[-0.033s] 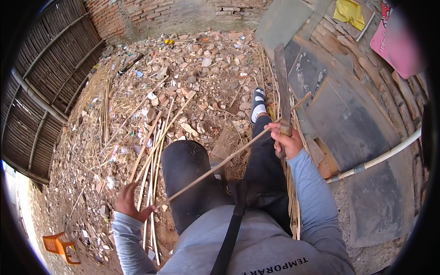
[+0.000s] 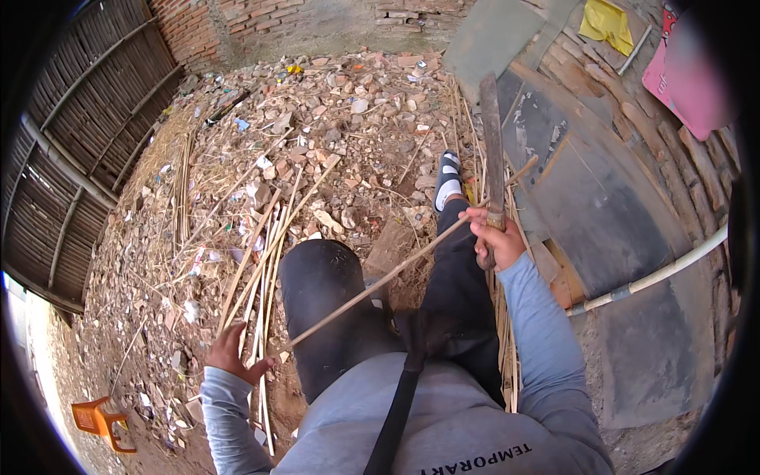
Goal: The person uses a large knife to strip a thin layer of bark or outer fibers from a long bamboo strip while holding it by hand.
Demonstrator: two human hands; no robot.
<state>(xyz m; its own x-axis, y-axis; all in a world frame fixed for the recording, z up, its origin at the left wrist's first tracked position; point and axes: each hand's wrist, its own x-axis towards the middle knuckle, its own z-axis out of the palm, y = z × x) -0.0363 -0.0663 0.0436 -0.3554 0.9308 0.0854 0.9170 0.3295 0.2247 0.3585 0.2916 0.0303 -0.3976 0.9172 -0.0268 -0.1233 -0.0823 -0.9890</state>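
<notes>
A thin bamboo strip slants across my lap, from beside my left hand up past my right. My right hand grips the wooden handle of a machete, its long dark blade pointing up and away from me. The fingers of this same hand also pinch the strip beside the handle. Near the strip's lower end, my left hand is open, thumb and fingers spread. Whether its thumb touches the strip I cannot tell. More split bamboo strips lie on the ground between that hand and my left knee.
Rubble ground stretches to a brick wall. A bamboo-slat fence stands left, with an orange plastic chair at lower left. Dark flat panels and a pale pole lie right, a yellow bag farther off.
My left hand has shifted slightly right and down. My right hand, with the machete and the strip, has hardly moved.
</notes>
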